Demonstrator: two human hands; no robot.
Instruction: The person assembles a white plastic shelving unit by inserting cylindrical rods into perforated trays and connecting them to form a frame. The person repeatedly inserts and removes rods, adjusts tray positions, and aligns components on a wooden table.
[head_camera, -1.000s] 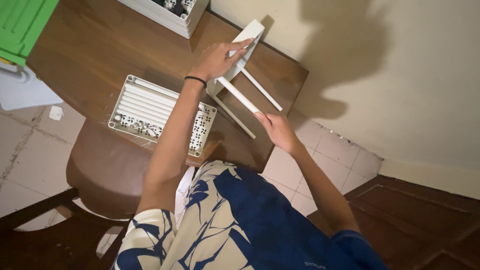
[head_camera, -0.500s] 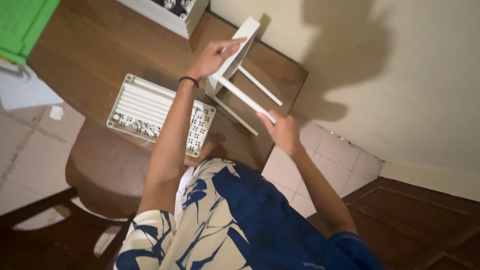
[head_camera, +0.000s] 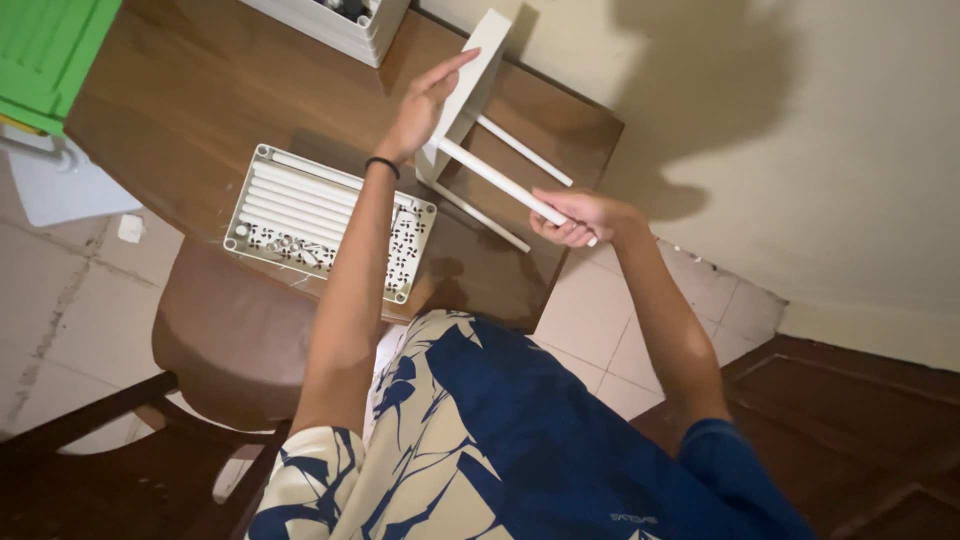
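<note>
A white panel stands on edge at the far side of the brown wooden table, with white rods sticking out of it toward me. My left hand, a black band on its wrist, presses flat against the panel's face with fingers straight. My right hand is closed around the free end of one white rod. Two other rods project from the same panel.
A white tray of white tubes and small connectors lies on the table under my left arm. A white box stands at the table's far edge, a green object at the left. A brown chair seat is below the table; the wall is at right.
My right hand has shifted from touching the rod's tip to wrapping around its end. My left hand has flattened against the panel, which now stands more upright.
</note>
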